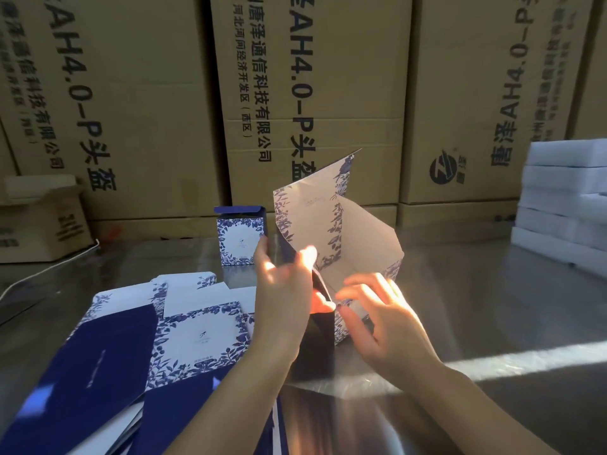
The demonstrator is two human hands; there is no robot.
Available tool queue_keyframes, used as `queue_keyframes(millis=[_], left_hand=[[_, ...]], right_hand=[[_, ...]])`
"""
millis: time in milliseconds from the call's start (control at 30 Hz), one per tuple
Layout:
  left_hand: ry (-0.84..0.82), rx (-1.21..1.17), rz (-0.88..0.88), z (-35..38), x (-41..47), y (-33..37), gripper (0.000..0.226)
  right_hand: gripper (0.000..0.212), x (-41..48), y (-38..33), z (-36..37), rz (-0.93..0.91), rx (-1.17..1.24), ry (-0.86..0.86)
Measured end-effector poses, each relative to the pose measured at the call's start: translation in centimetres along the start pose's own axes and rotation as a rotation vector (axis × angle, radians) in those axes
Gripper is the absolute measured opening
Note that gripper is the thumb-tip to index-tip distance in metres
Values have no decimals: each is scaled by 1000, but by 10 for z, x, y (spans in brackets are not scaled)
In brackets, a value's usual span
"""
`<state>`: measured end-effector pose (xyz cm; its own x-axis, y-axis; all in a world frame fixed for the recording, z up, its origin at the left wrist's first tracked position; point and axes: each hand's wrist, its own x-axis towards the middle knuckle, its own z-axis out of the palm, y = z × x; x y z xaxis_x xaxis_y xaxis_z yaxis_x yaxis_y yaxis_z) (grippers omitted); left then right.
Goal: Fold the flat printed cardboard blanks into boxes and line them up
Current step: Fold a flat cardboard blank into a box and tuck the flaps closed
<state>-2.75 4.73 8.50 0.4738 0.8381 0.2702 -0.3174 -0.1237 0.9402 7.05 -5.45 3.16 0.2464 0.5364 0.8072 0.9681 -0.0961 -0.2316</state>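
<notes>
the left hand (282, 290) gripped the half-opened printed blank (305, 218) while the right hand (377, 320) pinched its lower edge, likely squaring it up next.

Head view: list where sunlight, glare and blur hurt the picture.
Head view: low sunlight overexposes the left hand and right hand on the half-folded blank; a bright streak and sheen lie on the table; the flat blanks at lower left sit in shade and smear toward the edge; lettering on the cartons goes soft and bowed at the far sides; the finished box reads sharp.
</notes>
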Motion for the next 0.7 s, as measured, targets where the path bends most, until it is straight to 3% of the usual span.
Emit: queue_keyframes(millis=[133, 233, 467, 600, 700], left_hand=[[47, 11, 136, -4, 3, 1, 49], [29, 87, 279, -7, -2, -1, 40], [-97, 472, 852, -10, -9, -15, 29], [-116, 781, 1089, -13, -8, -22, 26], [-91, 816, 1148, -13, -8, -21, 27]], right_hand=[[12, -2, 4, -4, 59, 120, -9], [19, -4, 7, -5, 105, 122, 38], [15, -2, 17, -8, 188, 213, 151], [13, -3, 18, -8, 255, 286, 164], [22, -5, 16, -5, 258, 355, 238]])
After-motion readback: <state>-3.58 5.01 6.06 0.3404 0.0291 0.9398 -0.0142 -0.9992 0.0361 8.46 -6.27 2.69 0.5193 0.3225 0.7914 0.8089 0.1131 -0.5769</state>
